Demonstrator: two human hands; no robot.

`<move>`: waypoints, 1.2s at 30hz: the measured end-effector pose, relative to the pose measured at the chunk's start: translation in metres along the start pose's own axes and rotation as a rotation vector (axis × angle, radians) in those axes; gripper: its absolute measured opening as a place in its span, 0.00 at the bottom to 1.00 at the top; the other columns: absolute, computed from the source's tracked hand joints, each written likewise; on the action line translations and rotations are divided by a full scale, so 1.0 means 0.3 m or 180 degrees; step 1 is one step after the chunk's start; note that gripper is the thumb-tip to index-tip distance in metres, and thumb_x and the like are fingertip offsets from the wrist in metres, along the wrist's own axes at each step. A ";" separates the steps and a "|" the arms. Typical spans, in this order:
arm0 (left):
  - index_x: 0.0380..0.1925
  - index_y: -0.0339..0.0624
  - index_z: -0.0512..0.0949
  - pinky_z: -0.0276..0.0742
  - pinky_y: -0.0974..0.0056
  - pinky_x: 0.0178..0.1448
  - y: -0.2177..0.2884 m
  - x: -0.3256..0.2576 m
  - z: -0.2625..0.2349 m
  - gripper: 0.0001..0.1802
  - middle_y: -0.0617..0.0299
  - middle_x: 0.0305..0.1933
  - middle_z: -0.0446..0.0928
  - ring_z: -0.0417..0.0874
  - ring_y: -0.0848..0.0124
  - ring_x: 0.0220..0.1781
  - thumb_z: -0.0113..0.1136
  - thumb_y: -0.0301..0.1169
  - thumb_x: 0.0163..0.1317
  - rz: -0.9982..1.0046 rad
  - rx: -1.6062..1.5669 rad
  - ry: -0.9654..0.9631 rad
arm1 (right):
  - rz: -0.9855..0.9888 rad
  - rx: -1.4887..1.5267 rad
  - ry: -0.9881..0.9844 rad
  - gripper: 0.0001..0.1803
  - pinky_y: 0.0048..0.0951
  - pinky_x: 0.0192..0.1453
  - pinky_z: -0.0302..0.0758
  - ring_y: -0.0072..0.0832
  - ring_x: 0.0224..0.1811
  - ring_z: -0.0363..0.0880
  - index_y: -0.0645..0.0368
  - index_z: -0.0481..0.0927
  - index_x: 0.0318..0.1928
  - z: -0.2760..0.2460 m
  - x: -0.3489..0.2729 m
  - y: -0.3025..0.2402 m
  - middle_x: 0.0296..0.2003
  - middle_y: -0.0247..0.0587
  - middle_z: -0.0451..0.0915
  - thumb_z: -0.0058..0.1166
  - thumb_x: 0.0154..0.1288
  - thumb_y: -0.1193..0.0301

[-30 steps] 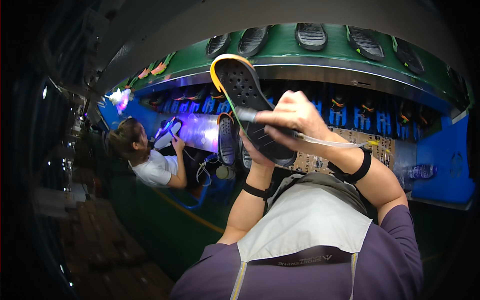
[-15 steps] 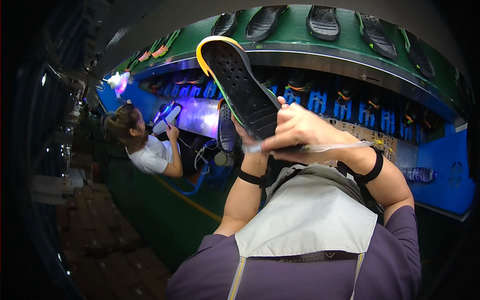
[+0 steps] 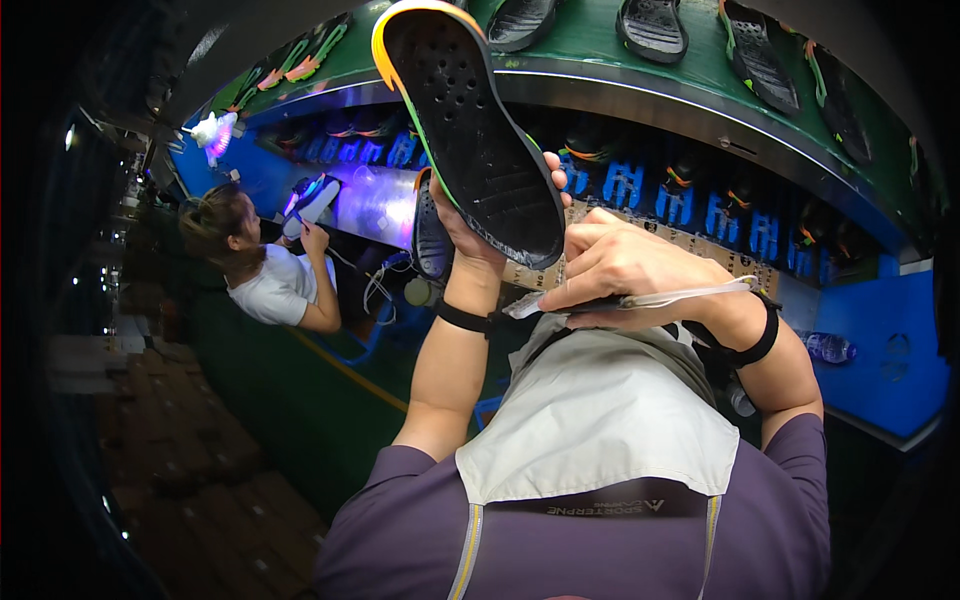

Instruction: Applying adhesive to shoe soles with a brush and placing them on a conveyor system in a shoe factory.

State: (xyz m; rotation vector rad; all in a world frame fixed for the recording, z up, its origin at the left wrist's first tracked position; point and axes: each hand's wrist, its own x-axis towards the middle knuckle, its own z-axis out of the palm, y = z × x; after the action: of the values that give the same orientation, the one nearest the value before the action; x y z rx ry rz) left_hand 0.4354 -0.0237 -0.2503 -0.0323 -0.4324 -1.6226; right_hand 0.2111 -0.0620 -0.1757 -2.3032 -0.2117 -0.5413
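My left hand [image 3: 472, 240] grips a black shoe sole [image 3: 478, 150] from beneath, with fingertips curled over its right edge. The sole is tilted up with its hollow, perforated inner face toward me. Orange trim runs round its far end and green along its left side. My right hand [image 3: 640, 265] is closed around a slim brush [image 3: 524, 305] with a pale head and a long whitish handle that reaches back toward the wrist. The brush head points left, just below the near end of the sole, apart from it.
Several black soles [image 3: 652, 30] lie on a green conveyor belt [image 3: 590, 48] ahead. Under it is a shelf of shoes on blue supports [image 3: 672, 200]. A co-worker [image 3: 285, 285] in white sits at the left, holding a shoe. A plastic bottle [image 3: 830, 347] lies at the right.
The sole has moved up and away from me in my left hand. The brush has come off the sole's near end, and my right hand is now apart from it.
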 end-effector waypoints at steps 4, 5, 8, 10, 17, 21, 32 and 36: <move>0.73 0.31 0.67 0.80 0.36 0.68 0.032 0.025 -0.012 0.59 0.30 0.67 0.73 0.79 0.39 0.65 0.56 0.75 0.62 -0.0244 0.0505 -0.0142 | 0.0816 -0.0690 0.0495 0.22 0.37 0.53 0.68 0.33 0.42 0.77 0.51 0.92 0.52 -0.044 -0.017 -0.008 0.31 0.34 0.84 0.76 0.54 0.71; 0.73 0.30 0.66 0.81 0.35 0.67 0.037 0.030 -0.010 0.61 0.29 0.67 0.73 0.80 0.38 0.65 0.55 0.77 0.61 -0.0345 0.0674 -0.0102 | 0.0815 -0.0693 0.0459 0.22 0.37 0.53 0.68 0.33 0.42 0.77 0.51 0.92 0.52 -0.040 -0.020 -0.005 0.31 0.34 0.84 0.76 0.54 0.71; 0.73 0.27 0.66 0.84 0.37 0.64 0.057 0.057 0.018 0.64 0.24 0.63 0.75 0.84 0.36 0.60 0.51 0.79 0.60 -0.0466 0.1103 0.0099 | 0.0118 0.0043 0.0034 0.21 0.38 0.49 0.67 0.35 0.38 0.75 0.51 0.91 0.52 -0.034 -0.035 0.007 0.29 0.33 0.81 0.76 0.55 0.72; 0.72 0.24 0.66 0.87 0.40 0.61 0.054 0.066 0.061 0.63 0.22 0.60 0.77 0.87 0.36 0.57 0.47 0.78 0.63 -0.0475 0.1661 0.0124 | 0.0573 -0.0164 0.0152 0.21 0.39 0.53 0.69 0.35 0.45 0.78 0.50 0.91 0.52 -0.066 -0.046 -0.001 0.34 0.35 0.85 0.75 0.55 0.73; 0.68 0.24 0.73 0.89 0.49 0.60 0.054 0.133 0.055 0.44 0.36 0.58 0.84 0.90 0.48 0.53 0.46 0.60 0.76 -0.0840 0.2280 0.0467 | 0.0277 -0.0094 -0.0022 0.23 0.38 0.50 0.69 0.34 0.38 0.76 0.51 0.91 0.53 -0.069 -0.078 0.034 0.34 0.34 0.86 0.75 0.54 0.73; 0.62 0.31 0.80 0.90 0.63 0.52 0.070 0.182 0.069 0.29 0.51 0.51 0.88 0.92 0.67 0.46 0.53 0.48 0.78 -0.1355 0.2116 0.0651 | 0.0861 -0.0949 0.0225 0.21 0.39 0.54 0.70 0.34 0.41 0.77 0.51 0.91 0.52 -0.086 -0.083 0.037 0.35 0.34 0.86 0.75 0.54 0.72; 0.64 0.36 0.80 0.87 0.66 0.56 0.067 0.212 0.025 0.27 0.56 0.55 0.87 0.89 0.72 0.50 0.49 0.48 0.82 -0.1869 0.2618 0.0805 | 0.0361 -0.0278 0.0232 0.20 0.40 0.48 0.67 0.35 0.38 0.74 0.52 0.90 0.50 -0.077 -0.118 0.051 0.30 0.33 0.79 0.75 0.56 0.71; 0.75 0.33 0.68 0.79 0.49 0.73 0.046 0.142 -0.043 0.38 0.42 0.70 0.78 0.83 0.52 0.67 0.31 0.55 0.84 -0.1454 0.1785 0.0849 | 0.0863 -0.1317 0.0776 0.21 0.39 0.46 0.68 0.36 0.39 0.75 0.52 0.90 0.52 -0.079 -0.141 0.062 0.33 0.34 0.79 0.75 0.55 0.71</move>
State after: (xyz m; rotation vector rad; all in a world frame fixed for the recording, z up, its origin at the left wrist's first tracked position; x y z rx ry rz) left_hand 0.4471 -0.0686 -0.2468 0.7432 -0.7067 -1.8597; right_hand 0.1713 -0.0916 -0.1914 -2.5727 0.3578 -0.7727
